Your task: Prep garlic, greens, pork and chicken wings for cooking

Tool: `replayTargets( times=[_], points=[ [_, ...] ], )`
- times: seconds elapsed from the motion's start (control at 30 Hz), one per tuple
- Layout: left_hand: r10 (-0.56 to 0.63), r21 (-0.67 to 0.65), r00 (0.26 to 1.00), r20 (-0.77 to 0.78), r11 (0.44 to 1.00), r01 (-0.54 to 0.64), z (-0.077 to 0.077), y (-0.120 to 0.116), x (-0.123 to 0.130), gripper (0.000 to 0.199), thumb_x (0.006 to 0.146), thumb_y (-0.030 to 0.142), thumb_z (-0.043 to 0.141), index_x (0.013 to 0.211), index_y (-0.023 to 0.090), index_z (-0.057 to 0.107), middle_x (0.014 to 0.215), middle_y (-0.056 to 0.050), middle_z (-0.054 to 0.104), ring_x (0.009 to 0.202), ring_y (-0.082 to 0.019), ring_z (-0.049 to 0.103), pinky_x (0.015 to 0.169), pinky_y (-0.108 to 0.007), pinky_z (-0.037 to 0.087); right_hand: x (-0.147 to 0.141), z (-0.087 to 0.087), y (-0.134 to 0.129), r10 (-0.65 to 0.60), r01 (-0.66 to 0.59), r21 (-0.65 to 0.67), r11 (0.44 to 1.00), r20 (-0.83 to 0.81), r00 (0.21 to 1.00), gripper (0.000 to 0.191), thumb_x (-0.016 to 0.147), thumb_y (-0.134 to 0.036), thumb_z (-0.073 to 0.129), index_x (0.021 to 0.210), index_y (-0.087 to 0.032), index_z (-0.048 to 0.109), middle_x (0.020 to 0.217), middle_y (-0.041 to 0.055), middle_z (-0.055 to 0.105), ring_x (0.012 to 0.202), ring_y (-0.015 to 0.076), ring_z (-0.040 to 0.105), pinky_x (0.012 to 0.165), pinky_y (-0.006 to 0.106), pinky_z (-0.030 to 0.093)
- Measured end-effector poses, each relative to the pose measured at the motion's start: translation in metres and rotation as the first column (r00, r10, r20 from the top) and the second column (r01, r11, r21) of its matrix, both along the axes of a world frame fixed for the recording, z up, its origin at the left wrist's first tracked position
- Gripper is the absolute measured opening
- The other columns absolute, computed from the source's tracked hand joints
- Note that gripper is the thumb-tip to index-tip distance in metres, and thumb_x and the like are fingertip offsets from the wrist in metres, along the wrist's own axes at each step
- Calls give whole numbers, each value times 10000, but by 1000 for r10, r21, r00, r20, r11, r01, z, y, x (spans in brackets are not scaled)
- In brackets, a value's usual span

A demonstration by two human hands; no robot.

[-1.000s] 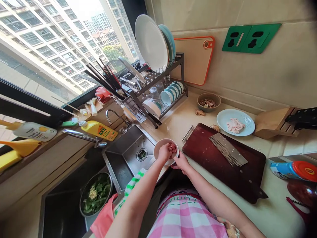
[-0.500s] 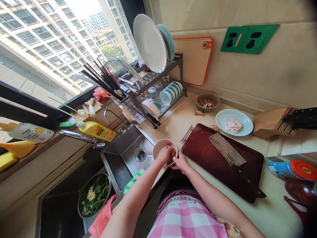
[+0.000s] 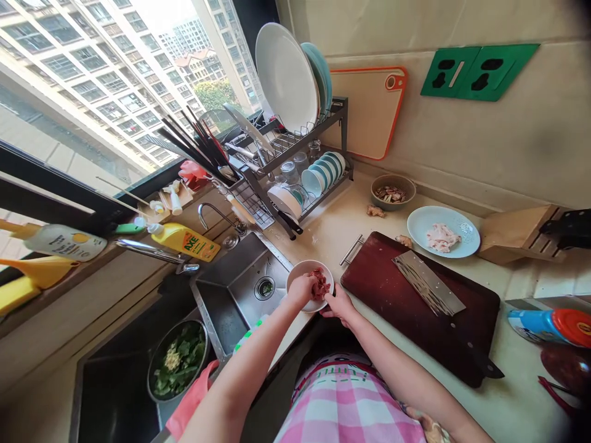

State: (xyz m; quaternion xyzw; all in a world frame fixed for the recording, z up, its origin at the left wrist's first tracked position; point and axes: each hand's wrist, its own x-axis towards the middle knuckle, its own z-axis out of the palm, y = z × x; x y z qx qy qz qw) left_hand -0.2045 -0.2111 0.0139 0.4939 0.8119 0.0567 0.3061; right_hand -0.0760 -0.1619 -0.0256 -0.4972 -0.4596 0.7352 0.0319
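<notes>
This is a kitchen in a private home, it seems in a high apartment building. At 12 o'clock stands a dish rack (image 3: 295,154) with plates (image 3: 286,77) and bowls (image 3: 321,172), at 8 o'clock a stainless steel sink (image 3: 244,289), at 3 o'clock a wooden knife block (image 3: 521,237), and at 10 o'clock a window (image 3: 138,175) shows apartment towers (image 3: 106,80).

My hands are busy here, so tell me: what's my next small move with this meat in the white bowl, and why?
Probably turn the raw meat over in the white bowl with your left hand. The pieces sit clumped on one side of the bowl, and your right hand is at the rim, where it could steady the bowl.
</notes>
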Motion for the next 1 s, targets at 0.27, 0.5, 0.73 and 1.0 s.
replayTargets(
  times=[0.27,0.5,0.73,1.0],
  points=[
    [-39,35,995,-87,998,42,-5,7,14,461,790,194,590,1249,228,567,1330,-118,513,1201,-288,482,967,-379,409,-1,-2,0,-8,8,-8,1000,-5,1000,386,795,-151,539,1175,-217,512,950,47,645,520,105,633,538,351,612],
    [-67,55,992,-109,996,73,6,6,5,294,865,198,484,1104,202,655,1158,-116,607,1082,-267,542,937,-383,416,0,-4,0,-1,1,-2,1000,-18,1000,400,817,-163,528,1210,-228,486,977,49,644,511,106,635,534,351,612],
    [-127,-11,986,-110,992,126,9,-15,4,407,870,224,493,1266,281,568,1256,-88,558,1075,-243,564,907,-344,435,0,-10,1,8,-9,-15,1000,-32,999,349,841,-243,566,1184,-220,505,932,48,658,516,110,635,540,356,614],
    [-88,-50,992,-95,995,83,-5,3,-1,291,803,218,593,1079,222,687,994,-66,691,886,-232,625,790,-310,445,1,-5,2,32,-32,-14,999,-25,999,393,810,-171,530,1199,-221,494,930,41,655,533,110,646,535,330,612]
  ],
)
